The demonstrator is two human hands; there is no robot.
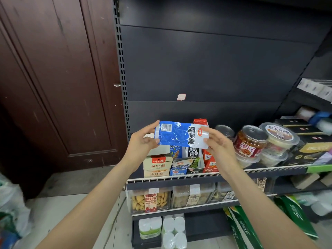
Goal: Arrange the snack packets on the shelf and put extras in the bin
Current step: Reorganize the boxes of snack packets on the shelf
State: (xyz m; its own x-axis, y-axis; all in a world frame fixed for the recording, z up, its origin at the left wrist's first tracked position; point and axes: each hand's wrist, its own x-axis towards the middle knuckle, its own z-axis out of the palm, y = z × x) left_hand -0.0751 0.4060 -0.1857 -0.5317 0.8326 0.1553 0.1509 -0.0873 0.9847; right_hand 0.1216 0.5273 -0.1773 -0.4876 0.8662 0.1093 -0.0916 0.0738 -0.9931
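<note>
Hovering flat and sideways above the shelf's front rail (179, 176), the blue-and-white snack packet (181, 134) is being held at both ends. The left hand (143, 141) is pinching the barcode end, thumb below and fingers above; the right hand (218, 142) is pinching the printed end the same way, its other fingers lying loosely spread. Directly beneath, open display boxes are standing in a row: a beige box (157, 166), a blue-and-white box (179, 167), a dark seaweed box (195, 159) and an orange-red box (209, 159) partly hidden behind the packet and right wrist. Just right of them, a red-labelled clear jar (250, 141) and stacked clear tubs (277, 141) are crowding the shelf. One level lower, clear bins of biscuits (150, 202) are sitting; what looks like paper rolls (172, 230) are resting below, though blurred. A brown door (53, 78) is standing to the left.
</note>
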